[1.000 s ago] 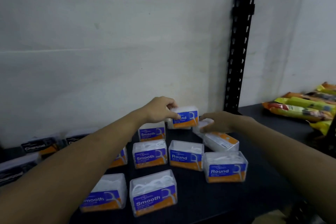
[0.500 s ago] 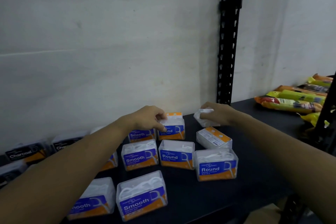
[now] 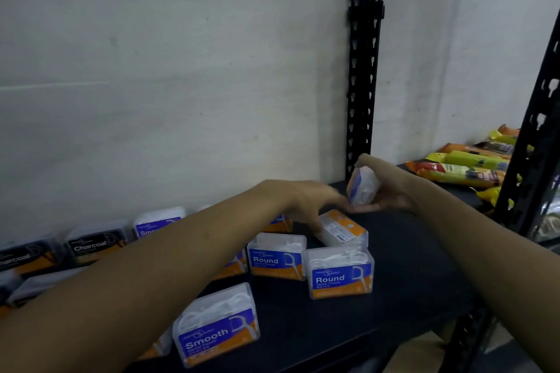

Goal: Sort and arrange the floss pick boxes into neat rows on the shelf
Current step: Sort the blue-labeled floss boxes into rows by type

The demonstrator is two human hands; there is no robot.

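A floss pick box (image 3: 363,188) is being held off the shelf (image 3: 400,266) by the right hand (image 3: 391,200); the fingers are being curled under and behind it, so the grip is closed around the box, and the box is being carried tilted, its label face turned toward the left and its long axis leaning rather than level. The left hand (image 3: 315,206) is being stretched out with fingers spread and nothing in its grasp; its fingertips are being brought just beside the lower edge of the held box and above a box lying on its back (image 3: 342,228), though motion blur is hiding whether contact is being made with either.

Two upright boxes marked Round (image 3: 277,257) (image 3: 339,272) are being left standing side by side in front of the toppled one; a box marked Smooth (image 3: 216,324) is standing nearer the shelf's front edge; further boxes, some marked Charcoal (image 3: 91,247), are being kept along the wall to the left, partly hidden by the left forearm.

The coming move is being judged to turn on the toppled box: it is lying directly below and just left of the held box, its long axis running diagonally toward the back left; the left hand is the nearer one; the right is already occupied. Bare shelf behind the Round pair is being judged the likely place for setting the held box down.
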